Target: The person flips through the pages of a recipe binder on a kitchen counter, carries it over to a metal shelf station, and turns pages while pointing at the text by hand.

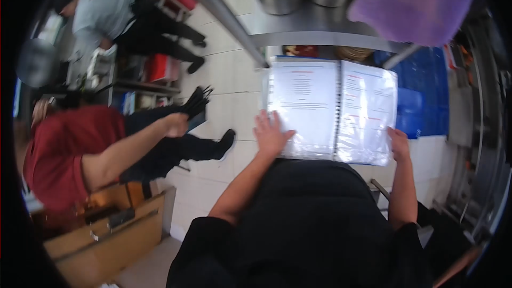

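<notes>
A spiral-bound display book (304,120) lies spread at my front, with printed sheets in clear plastic sleeves. My left hand (272,133) rests flat on the lower left edge of its left page, fingers spread. At the lower right edge of the book, my right hand (398,143) is closed around the cover and sleeve. Glare covers part of the right page (368,112). The print is too small to read.
Beyond the book stands a metal table (320,24) holding metal pots (280,0) of pale food and a purple plastic bag (413,2). Blue crates (418,101) are below. At left, a person in a red shirt (74,149) holds dark utensils; another person (104,8) bends farther back.
</notes>
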Demonstrator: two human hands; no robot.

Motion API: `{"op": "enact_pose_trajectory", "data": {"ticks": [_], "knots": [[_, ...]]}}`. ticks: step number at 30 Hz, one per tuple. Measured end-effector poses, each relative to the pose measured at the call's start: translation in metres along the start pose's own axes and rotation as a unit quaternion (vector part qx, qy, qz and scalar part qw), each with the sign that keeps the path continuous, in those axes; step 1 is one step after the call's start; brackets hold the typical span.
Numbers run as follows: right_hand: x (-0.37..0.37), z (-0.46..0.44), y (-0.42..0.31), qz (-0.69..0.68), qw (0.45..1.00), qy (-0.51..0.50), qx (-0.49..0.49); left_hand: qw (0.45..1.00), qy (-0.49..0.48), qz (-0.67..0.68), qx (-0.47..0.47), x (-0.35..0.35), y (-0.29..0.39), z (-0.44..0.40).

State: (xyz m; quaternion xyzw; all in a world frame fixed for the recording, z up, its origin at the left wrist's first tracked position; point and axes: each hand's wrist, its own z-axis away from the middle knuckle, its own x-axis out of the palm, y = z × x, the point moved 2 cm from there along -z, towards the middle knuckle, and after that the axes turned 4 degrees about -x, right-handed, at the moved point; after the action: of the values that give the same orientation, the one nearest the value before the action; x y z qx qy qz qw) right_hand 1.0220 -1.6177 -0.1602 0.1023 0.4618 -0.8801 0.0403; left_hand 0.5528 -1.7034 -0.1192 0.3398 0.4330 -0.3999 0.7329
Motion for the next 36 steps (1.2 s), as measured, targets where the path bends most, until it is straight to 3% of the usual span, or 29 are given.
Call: {"op": "enact_pose_trajectory", "data": {"ticks": [12,22,25,28,36], "knots": [[0.002,-0.001,-0.006,0.015,0.999,0.013,0.034,1.000,-0.026,0.010,-0.010,-0.016,0.002,0.001],[0.011,0.019,-0.021,-0.022,1.000,-0.001,-0.005,0.999,-0.017,-0.049,-0.016,0.000,0.000,0.000],[-0.002,0.016,-0.005,0.033,0.999,0.005,-0.030,0.999,-0.014,-0.026,-0.014,-0.014,0.016,0.005],[-0.005,0.025,-0.008,0.044,0.999,0.020,0.021,0.996,0.014,0.030,0.082,-0.025,0.039,0.013],[-0.010,0.044,-0.005,0.055,0.998,0.030,0.027,0.928,-0.035,-0.059,0.367,-0.026,0.119,0.039]]}}
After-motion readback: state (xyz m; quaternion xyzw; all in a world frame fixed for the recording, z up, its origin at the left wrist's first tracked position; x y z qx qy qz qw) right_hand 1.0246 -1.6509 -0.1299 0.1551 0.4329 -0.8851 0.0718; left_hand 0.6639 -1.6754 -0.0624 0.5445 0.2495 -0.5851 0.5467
